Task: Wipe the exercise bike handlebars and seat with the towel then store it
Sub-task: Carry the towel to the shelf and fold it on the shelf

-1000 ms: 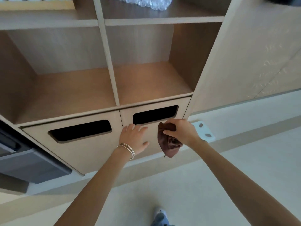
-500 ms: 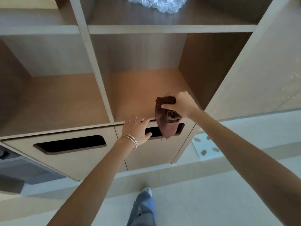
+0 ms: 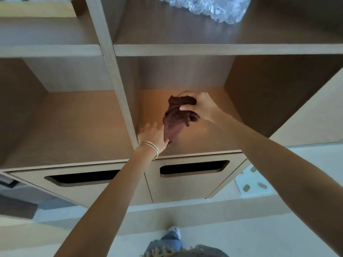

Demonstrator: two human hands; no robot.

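A dark brown towel (image 3: 175, 118) hangs bunched inside the right open cubby of a wooden shelf unit (image 3: 194, 141). My right hand (image 3: 201, 106) grips its top, fingers closed around the cloth. My left hand (image 3: 155, 135), bangles at the wrist, reaches in from below with fingers spread and touches the towel's lower tip; it is blurred. The towel's bottom hangs just above the cubby floor. No exercise bike is in view.
A vertical divider (image 3: 118, 89) separates the right cubby from the left cubby (image 3: 70, 125). Two drawer fronts with slot handles (image 3: 194, 168) sit below. Crinkled clear plastic (image 3: 209, 8) lies on the shelf above. A shoe (image 3: 173, 232) and pale floor are underneath.
Both hands have risen from the drawer fronts into the right cubby. The right hand carried the towel up and in; the left hand left the drawer front and came to the towel's lower end.
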